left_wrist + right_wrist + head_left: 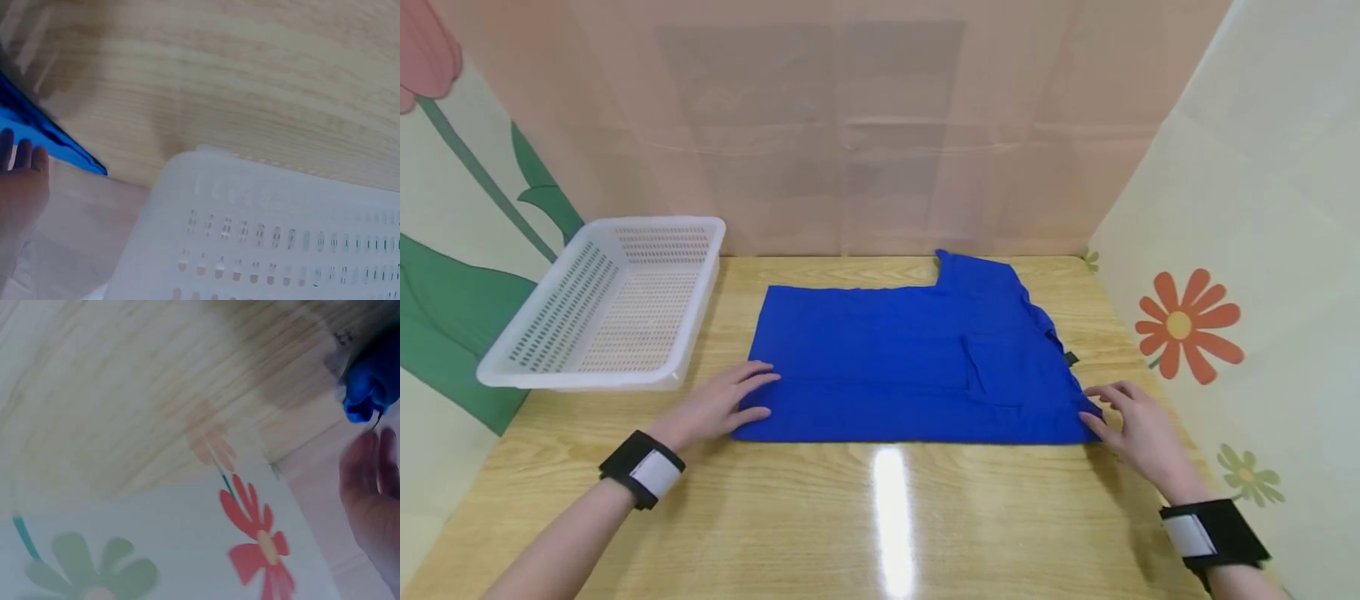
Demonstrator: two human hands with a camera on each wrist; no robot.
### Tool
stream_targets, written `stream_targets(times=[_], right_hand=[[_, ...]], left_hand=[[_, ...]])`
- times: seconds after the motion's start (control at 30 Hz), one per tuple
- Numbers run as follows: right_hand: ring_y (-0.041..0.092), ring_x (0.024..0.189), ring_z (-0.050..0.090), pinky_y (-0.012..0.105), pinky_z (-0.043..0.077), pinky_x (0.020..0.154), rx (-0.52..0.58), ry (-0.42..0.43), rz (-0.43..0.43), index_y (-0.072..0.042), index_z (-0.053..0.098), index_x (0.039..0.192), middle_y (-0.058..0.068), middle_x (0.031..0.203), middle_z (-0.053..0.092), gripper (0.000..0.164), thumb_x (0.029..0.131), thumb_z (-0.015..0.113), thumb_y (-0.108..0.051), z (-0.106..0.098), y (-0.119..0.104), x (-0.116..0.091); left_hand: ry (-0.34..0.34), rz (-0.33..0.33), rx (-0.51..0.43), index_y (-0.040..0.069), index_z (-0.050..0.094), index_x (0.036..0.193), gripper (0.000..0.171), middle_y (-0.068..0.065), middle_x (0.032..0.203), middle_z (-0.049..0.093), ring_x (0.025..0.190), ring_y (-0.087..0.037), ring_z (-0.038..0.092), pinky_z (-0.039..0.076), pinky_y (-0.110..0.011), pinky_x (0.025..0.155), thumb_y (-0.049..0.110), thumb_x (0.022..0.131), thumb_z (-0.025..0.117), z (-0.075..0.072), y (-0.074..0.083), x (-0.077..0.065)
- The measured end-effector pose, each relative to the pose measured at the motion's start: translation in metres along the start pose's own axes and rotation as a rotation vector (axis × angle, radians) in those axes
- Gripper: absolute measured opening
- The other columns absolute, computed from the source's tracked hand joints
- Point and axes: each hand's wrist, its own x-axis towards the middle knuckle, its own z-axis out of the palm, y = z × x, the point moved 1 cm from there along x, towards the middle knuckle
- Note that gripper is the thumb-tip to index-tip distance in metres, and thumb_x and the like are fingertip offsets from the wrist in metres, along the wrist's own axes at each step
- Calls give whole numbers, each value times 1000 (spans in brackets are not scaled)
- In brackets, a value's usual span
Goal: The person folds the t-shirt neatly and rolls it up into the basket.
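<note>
From my seat, head cam gives me the blue cloth (865, 350) spread flat, approx. mid desk (790, 517), long straight edge toward the person, w/ a narrower bit sticking out at the far R end. I've got the L hand (722, 404) at its near-L edge, fingers (760, 382) loose and spread, tips resting on the fabric, i.e. released. R hand (1138, 433) is at the near-R corner, fingers bent, tips at the cloth; can't tell if they're grasping that corner or just touching it, and my R wrist cam is too blurred to settle it. Pocket (1003, 367) shows on the R half, small dark tag (1071, 358) pokes out of the R edge. White basket (580, 381) sits on the L side of the desk, near the cloth but apart from it; L wrist cam has its slotted wall filling the lower R. Both wrists wear black bands (642, 469) w/ a pale patch. Wall on the R has an orange flower (1178, 325), pinkish sheet (850, 125) hangs behind the desk
</note>
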Motion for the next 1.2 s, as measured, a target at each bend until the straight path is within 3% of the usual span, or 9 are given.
stream_targets(times=[0.07, 0.17, 0.3, 0.47, 0.57, 0.73, 0.93, 1.07, 1.2], right_hand=[[36, 93, 57, 49, 49, 76, -41, 12, -87, -1, 71, 106, 20, 103, 62, 37, 73, 87, -4, 3, -9, 1], [42, 107, 54, 59, 47, 88, -60, -25, -179, 1, 72, 108, 23, 114, 62, 38, 73, 86, -2, 9, -22, 5], [47, 121, 55, 63, 49, 96, -65, -97, -213, 7, 67, 120, 28, 131, 59, 44, 80, 81, -4, 16, -34, 14], [55, 143, 31, 67, 33, 110, 105, -340, -87, 14, 34, 149, 37, 157, 29, 58, 102, 57, -11, 27, -36, 17], [57, 148, 14, 69, 19, 116, 216, -457, 1, 16, 18, 153, 40, 160, 14, 62, 108, 45, -15, 32, -35, 15], [59, 147, 13, 71, 19, 115, 250, -461, 19, 17, 21, 152, 41, 159, 15, 64, 106, 50, -17, 35, -34, 16], [59, 147, 13, 73, 19, 114, 264, -503, 43, 15, 21, 153, 40, 160, 14, 66, 106, 51, -20, 33, -34, 18], [59, 148, 12, 74, 18, 113, 287, -530, 56, 14, 20, 153, 39, 161, 13, 66, 106, 51, -21, 30, -35, 19], [59, 148, 10, 74, 18, 113, 326, -549, 64, 14, 20, 154, 39, 160, 13, 66, 106, 49, -22, 27, -36, 19]], left_hand=[[-58, 32, 16, 8, 49, 148, 57, -19, 155, 45, 146, -43, 38, 33, -60, 118, 32, 99, 65, 5, 0, -1], [-139, 24, 28, 10, 36, 156, 63, -16, 165, 30, 153, -42, 23, 22, -61, 122, 37, 103, 56, 12, 2, -2], [-207, -21, 88, 8, 25, 160, 67, -12, 169, 20, 157, -37, 15, 15, -59, 125, 42, 106, 47, 18, 4, -2], [-201, -49, 145, 6, 23, 160, 70, -13, 169, 19, 157, -37, 16, 16, -59, 125, 46, 106, 42, 24, 6, -5], [-168, -59, 122, 3, 25, 159, 72, -15, 168, 22, 155, -39, 20, 18, -61, 123, 48, 106, 43, 28, 7, -9], [-128, -75, 110, 4, 26, 158, 73, -14, 167, 25, 154, -37, 23, 17, -60, 123, 51, 105, 44, 29, 6, -13], [-174, -90, 155, 6, 27, 159, 74, -11, 168, 24, 155, -34, 24, 16, -59, 124, 53, 104, 43, 24, 8, -16], [-206, -84, 124, 4, 30, 157, 73, -14, 166, 28, 153, -36, 28, 17, -62, 123, 50, 103, 47, 14, 13, -18], [-257, -119, 71, 5, 32, 157, 71, -15, 165, 29, 152, -36, 30, 14, -62, 124, 50, 104, 46, 5, 18, -21]])
